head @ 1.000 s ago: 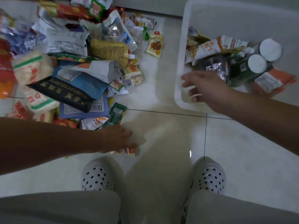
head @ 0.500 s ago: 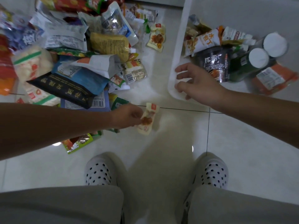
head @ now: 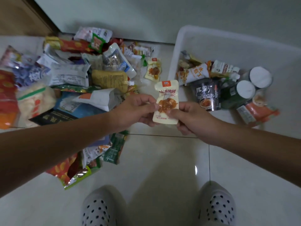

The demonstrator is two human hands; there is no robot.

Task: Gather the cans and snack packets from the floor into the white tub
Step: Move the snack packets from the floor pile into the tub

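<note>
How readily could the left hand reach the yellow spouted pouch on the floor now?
Probably yes: the yellow pouch lies uncovered just beyond the left hand, though that hand pinches the small packet with the right hand.

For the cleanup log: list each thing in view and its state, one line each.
pale snack packet, lifted off the floor, pinched by both hands.
left hand, pinches the packet's left edge.
right hand, pinches its lower right.
white tub, partly filled.
two green cans, inside the tub.
black cup, inside the tub beside the cans.
packet pile, on the floor, not yet gathered.
</note>
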